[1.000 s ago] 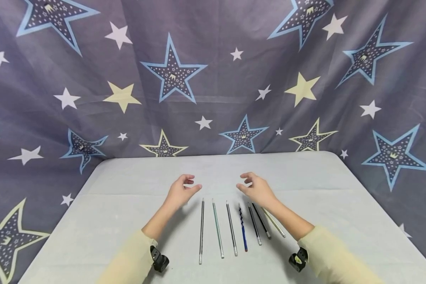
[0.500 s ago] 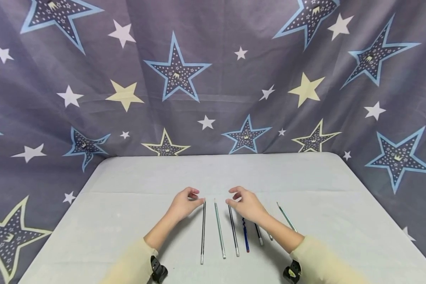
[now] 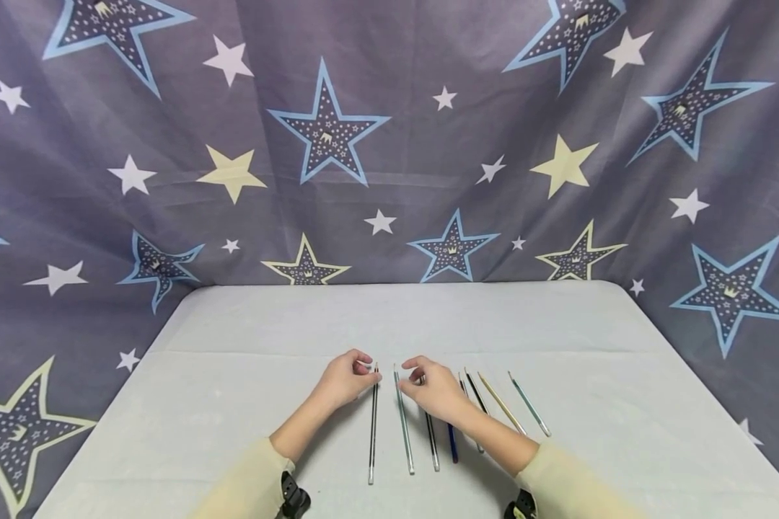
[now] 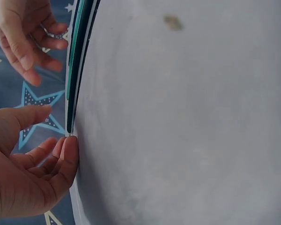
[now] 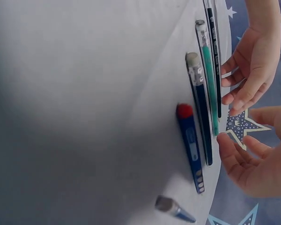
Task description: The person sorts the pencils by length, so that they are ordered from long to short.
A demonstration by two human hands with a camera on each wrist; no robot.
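Several pencils lie in a spread row on the table, points away from me. My left hand (image 3: 345,380) is at the far tip of the leftmost black pencil (image 3: 373,440), thumb and fingers apart. In the left wrist view a fingertip (image 4: 71,143) is right at that row's tips. My right hand (image 3: 433,391) hovers over the middle of the row, its thumb near the tip of the green pencil (image 3: 406,440). It partly covers a dark striped pencil (image 3: 432,443) and a blue pencil with a red end (image 5: 189,136). Between the right thumb and fingers (image 5: 229,150) there is a gap.
Right of the right hand lie dark pencils (image 3: 475,393), a gold pencil (image 3: 501,402) and a teal pencil (image 3: 529,404). The pale table (image 3: 247,317) ends at a star-patterned curtain (image 3: 389,166). Both wrists wear black cameras (image 3: 294,497).
Both hands have come down and nearer to me. The right hand has moved left across the row, uncovering the gold and teal pencils. The left hand has shifted slightly right, to the leftmost pencil's tip.
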